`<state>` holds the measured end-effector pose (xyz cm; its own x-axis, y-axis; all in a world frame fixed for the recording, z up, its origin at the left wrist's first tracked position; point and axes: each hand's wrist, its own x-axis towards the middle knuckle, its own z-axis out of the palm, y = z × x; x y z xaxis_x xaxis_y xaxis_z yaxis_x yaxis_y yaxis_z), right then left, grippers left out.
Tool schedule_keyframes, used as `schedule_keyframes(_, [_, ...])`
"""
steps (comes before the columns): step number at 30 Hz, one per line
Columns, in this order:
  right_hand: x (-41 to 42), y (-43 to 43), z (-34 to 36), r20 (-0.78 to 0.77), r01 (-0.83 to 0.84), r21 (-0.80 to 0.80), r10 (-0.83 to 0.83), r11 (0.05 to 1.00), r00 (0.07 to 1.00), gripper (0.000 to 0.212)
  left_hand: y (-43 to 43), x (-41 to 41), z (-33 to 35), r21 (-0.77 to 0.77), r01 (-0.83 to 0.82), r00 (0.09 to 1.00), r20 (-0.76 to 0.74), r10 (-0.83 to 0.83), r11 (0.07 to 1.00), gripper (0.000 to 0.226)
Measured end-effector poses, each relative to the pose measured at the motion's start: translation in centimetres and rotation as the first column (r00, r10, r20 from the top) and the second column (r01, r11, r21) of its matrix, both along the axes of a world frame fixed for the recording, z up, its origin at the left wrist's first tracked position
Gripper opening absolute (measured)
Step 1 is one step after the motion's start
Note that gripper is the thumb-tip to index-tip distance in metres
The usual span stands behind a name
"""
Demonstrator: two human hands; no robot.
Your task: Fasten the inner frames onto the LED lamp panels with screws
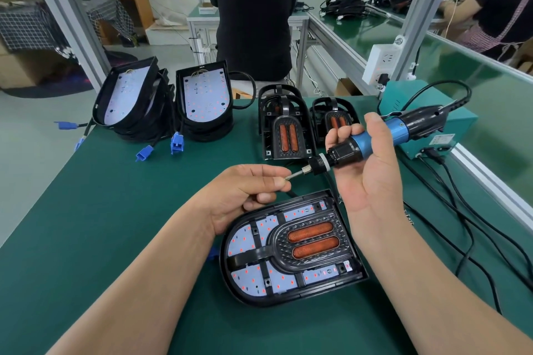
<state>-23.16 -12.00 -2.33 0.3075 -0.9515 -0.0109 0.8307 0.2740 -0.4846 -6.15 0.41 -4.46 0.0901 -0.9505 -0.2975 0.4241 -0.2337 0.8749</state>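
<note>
Green matted surface [115, 225] here. Up front, 1 LED lamp panel [245, 239] lies flat with a black inner frame [313, 243] sitting in it, straight edge to the right. At the far left, a leaning panel stack [127, 95] is just beside a neater panel stack [204, 101]. Their blue connectors [176, 143] trail onto the mat on black leads. Mid-back there's a taller frame pile [284, 130] next to a shorter frame pile [334, 118]. A teal box [401, 98] sits in the far right corner, and black cables [471, 239] snake along the right side.
</note>
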Motion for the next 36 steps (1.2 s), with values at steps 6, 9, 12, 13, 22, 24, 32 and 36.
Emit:
schedule_keyframes(6, [-0.1, 0.1, 0.0, 0.016, 0.031, -0.001, -0.031, 1.000, 0.999, 0.021, 0.3, 0.0, 0.4, -0.021, 0.074, 0.997, -0.030, -0.074, 0.997, 0.020])
schedule_keyframes(9, [-0.2, 0.0, 0.0, 0.026, 0.038, 0.008, -0.038, 0.999, 0.999, 0.020, 0.4, 0.3, 0.3, -0.034, 0.085, 0.995, -0.057, -0.087, 0.996, 0.025])
schedule_keyframes(12, [-0.4, -0.2, 0.1, 0.033, 0.052, 0.020, -0.053, 0.998, 0.998, 0.019, 0.1, 0.6, -0.1, -0.019, 0.002, 0.996, -0.092, -0.004, 1.000, 0.039])
schedule_keyframes(13, [-0.4, -0.2, 0.1, 0.035, 0.056, 0.022, -0.056, 0.998, 0.998, 0.019, 0.1, 0.7, -0.1, -0.014, -0.005, 0.996, -0.094, 0.004, 1.000, 0.039])
schedule_keyframes(22, [-1.1, -0.2, 0.8, 0.060, 0.070, -0.006, -0.069, 0.998, 0.996, 0.016, 0.2, 0.8, 0.1, 0.001, 0.014, 0.999, 0.041, -0.014, 1.000, 0.023])
schedule_keyframes(24, [-1.2, -0.1, 1.0, 0.066, 0.069, -0.006, -0.069, 0.998, 0.995, 0.017, 0.4, 0.9, 0.4, 0.016, 0.012, 0.996, 0.085, -0.014, 1.000, 0.025])
schedule_keyframes(32, [-3.5, -0.8, 2.7, 0.058, 0.117, -0.112, -0.111, 0.987, 0.992, 0.014, 1.7, 0.8, 1.3, 0.112, 0.192, 0.903, 0.368, -0.220, 0.975, 0.050])
schedule_keyframes(36, [-4.3, -0.7, 3.3, -0.024, 0.118, -0.213, -0.126, 0.970, 0.992, 0.017, 1.7, 0.2, 1.2, 0.109, 0.129, 0.864, 0.476, -0.165, 0.986, 0.030])
